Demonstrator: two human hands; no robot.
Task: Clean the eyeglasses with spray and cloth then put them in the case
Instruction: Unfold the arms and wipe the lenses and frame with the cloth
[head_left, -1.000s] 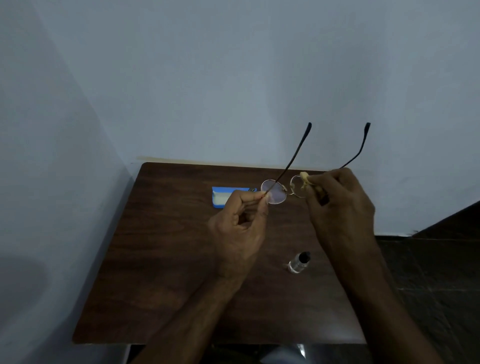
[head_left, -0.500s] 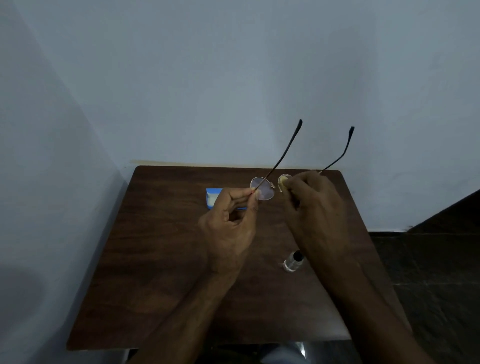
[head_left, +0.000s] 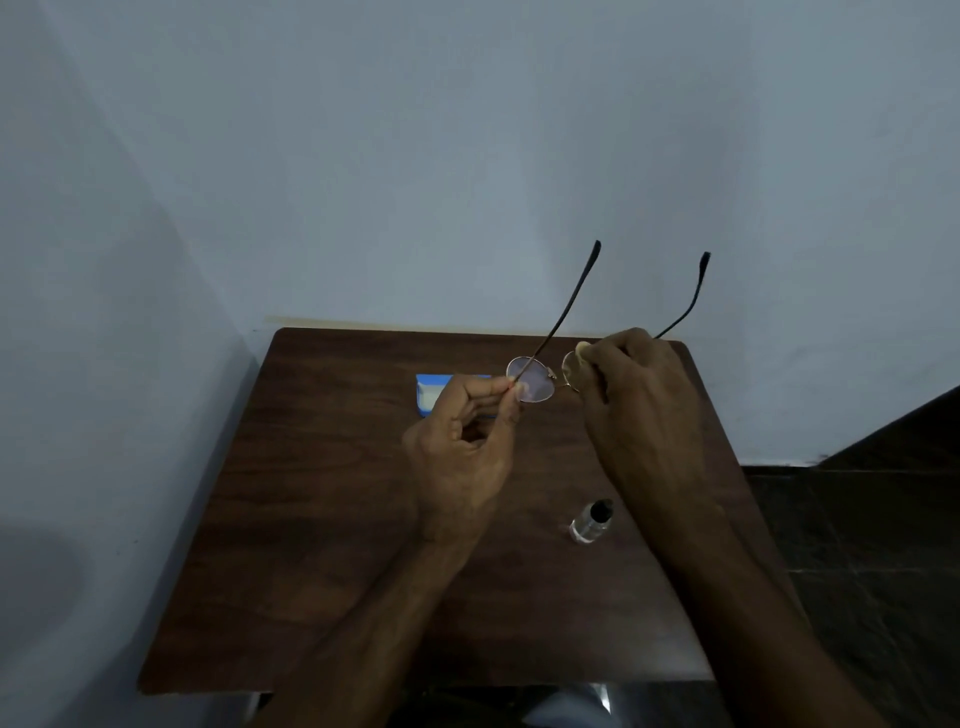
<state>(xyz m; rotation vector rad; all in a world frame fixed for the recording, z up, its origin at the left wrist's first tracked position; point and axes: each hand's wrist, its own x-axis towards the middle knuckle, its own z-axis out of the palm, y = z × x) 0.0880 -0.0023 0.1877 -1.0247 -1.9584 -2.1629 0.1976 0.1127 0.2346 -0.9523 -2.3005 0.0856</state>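
Observation:
Thin-framed eyeglasses (head_left: 535, 382) are held up above the table with both temples open and pointing away from me. My left hand (head_left: 467, 452) pinches the outer rim of the left lens. My right hand (head_left: 639, 415) presses a small pale yellow cloth (head_left: 583, 349) against the right lens, which it mostly hides. A blue glasses case (head_left: 431, 395) lies on the table behind my left hand, partly covered by it. A small clear spray bottle (head_left: 592, 521) with a black cap stands near my right forearm.
The dark brown wooden table (head_left: 322, 545) stands in a corner, with pale walls at its left and far edges. A dark tiled floor (head_left: 857, 545) lies to the right.
The camera view has shifted slightly. My right hand has kept rubbing the cloth on the right lens; the glasses stay held in about the same place.

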